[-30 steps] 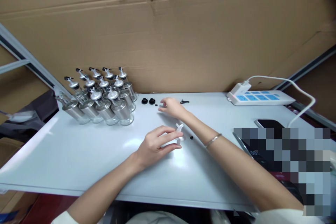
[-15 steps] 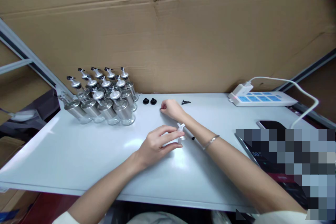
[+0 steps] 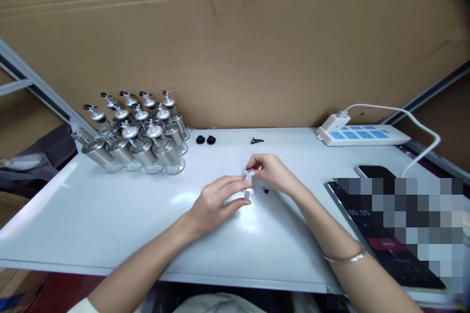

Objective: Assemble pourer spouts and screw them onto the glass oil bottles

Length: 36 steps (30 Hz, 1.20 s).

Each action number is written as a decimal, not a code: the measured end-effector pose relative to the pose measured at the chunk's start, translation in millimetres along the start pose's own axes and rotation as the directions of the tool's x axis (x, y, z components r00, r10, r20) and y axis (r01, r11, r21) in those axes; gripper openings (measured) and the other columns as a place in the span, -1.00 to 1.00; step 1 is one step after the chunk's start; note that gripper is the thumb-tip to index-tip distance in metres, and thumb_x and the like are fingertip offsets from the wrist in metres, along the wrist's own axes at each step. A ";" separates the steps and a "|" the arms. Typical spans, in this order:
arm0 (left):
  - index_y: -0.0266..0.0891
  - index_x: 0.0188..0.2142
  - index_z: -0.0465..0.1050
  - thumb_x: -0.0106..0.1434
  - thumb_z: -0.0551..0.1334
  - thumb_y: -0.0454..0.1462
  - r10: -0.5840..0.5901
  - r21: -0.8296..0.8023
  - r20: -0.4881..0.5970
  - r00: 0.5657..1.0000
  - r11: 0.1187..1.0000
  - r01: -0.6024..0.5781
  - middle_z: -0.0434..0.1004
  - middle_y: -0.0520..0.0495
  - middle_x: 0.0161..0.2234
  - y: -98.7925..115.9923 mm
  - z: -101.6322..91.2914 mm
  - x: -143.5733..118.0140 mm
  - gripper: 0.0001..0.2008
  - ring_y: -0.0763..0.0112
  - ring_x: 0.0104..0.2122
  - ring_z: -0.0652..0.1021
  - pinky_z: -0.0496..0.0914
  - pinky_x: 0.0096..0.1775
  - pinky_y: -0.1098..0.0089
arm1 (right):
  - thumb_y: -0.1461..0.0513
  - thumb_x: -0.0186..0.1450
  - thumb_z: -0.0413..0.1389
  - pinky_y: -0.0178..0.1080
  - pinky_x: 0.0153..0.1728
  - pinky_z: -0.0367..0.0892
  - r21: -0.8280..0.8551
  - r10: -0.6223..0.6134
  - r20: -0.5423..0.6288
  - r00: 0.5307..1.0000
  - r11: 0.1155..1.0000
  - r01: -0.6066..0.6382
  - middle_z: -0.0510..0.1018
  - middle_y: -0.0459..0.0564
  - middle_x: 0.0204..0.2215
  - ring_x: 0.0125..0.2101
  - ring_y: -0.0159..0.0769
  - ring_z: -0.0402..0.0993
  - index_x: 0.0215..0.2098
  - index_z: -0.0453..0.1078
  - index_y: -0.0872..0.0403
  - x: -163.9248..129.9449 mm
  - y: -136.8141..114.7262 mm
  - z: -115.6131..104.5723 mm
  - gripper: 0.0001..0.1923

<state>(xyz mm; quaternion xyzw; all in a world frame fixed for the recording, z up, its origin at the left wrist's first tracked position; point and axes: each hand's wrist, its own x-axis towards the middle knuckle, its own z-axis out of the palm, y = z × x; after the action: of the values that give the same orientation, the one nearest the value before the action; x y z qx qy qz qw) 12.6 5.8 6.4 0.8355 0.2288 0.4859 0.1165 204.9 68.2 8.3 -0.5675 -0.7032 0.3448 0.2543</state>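
While the left hand (image 3: 215,203) rests on the table (image 3: 110,215) and pinches a small white plastic spout (image 3: 248,187) between thumb and fingertips, the right hand (image 3: 270,173) meets it from the far side, its fingers pressed together on the top of the same piece; whether a tiny part sits between those fingertips I cannot tell. So the spout sits between the two hands, just off the tabletop, right at the left fingertips. A small black bit (image 3: 266,190) lies on the table just under the right hand, on its near side. Beyond the right hand lie a thin black clip (image 3: 257,141) and, further left, two round black caps (image 3: 205,140). Well off past the left hand stands a cluster of glass bottles (image 3: 147,142) with metal tops. Out to the right of the right hand are a power strip (image 3: 362,134) and a phone (image 3: 370,172).

To do this fitting well, as I judge it, the left hand should keep the spout steady and low over the table, so a dropped piece stays close, while the right works with light pressure straight onto the top, not at a slant, since such small plastic can slip or bend
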 end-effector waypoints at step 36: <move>-0.24 0.03 0.34 0.30 0.20 -0.33 -0.021 0.053 0.009 1.000 0.998 0.021 0.56 -0.18 -0.14 -4.2 -0.1 -2.9 -0.69 0.35 -0.13 0.57 0.51 -0.10 0.36 | 0.24 0.04 0.36 -0.15 -0.28 0.47 0.494 -0.295 -0.409 0.864 0.724 0.481 0.64 -0.06 -0.47 -0.38 -0.26 0.56 -0.49 0.57 -0.04 -36.3 -15.0 -2.9 -0.93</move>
<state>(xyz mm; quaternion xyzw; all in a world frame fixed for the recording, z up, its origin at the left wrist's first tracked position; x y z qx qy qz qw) 10.1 8.0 2.5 0.8381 0.2498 0.4744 0.1005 205.9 31.7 22.9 -0.3457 -0.6202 0.3899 0.5864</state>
